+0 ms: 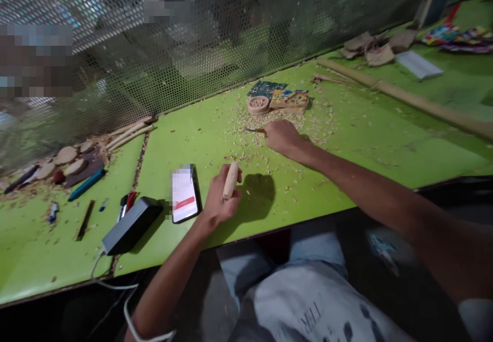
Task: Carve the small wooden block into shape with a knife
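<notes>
My left hand (219, 201) is closed around a short pale wooden piece (231, 179), held upright just above the green table (358, 141) near its front edge. My right hand (282, 135) reaches further out and is closed on a small carving tool (254, 130) whose tip points left, among a spread of wood shavings (308, 121). A phone (184, 194) with a lit screen lies flat just left of my left hand.
A round wooden bowl (258, 104) and colourful blocks (289, 99) sit beyond the shavings. A dark power bank (131, 225) with a white cable lies by the phone. Wooden discs (66, 155), sticks and pens lie left. A long pole (408, 100) crosses at right. Mesh screen (192, 59) walls the back.
</notes>
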A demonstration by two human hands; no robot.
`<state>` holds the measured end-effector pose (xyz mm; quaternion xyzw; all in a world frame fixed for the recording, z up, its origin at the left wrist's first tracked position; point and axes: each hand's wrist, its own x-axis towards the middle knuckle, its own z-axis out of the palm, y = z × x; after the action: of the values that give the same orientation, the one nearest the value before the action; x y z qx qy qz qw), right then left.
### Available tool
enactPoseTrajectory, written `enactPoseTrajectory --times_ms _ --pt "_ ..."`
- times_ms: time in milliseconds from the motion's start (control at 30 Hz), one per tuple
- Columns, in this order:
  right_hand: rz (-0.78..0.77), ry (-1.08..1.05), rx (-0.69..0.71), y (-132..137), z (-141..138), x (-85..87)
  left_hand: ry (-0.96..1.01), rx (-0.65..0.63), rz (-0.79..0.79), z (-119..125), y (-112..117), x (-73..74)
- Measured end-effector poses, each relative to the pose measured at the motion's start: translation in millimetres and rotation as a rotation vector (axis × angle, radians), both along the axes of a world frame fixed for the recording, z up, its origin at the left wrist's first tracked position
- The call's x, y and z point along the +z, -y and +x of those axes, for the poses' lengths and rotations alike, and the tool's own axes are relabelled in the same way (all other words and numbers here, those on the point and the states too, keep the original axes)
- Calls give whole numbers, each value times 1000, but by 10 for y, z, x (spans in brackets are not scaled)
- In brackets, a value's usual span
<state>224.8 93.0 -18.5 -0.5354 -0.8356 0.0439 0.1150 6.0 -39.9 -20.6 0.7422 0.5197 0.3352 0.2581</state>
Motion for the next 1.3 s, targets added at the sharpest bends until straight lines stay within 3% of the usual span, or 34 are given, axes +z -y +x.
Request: enactPoseTrajectory --times_ms 100,333,467,933,1133,1300 --pt "28 -10 29 -32 78 -6 -39 49 33 -23 -12 19" --pt "38 -16 346 504 -226 -5 -120 191 79 -101 -99 -57" --pt "47 -12 453 632 -273 -2 -182 193 108 -115 -111 -101" --pt "28 83 429 596 -310 -41 -402 232 160 -97 -92 -133" --pt "35 44 383 638 -356 -27 -385 234 158 -108 -63 -104" --pt "-51 -59 173 286 -223 -94 -344 158 158 -37 25 -92"
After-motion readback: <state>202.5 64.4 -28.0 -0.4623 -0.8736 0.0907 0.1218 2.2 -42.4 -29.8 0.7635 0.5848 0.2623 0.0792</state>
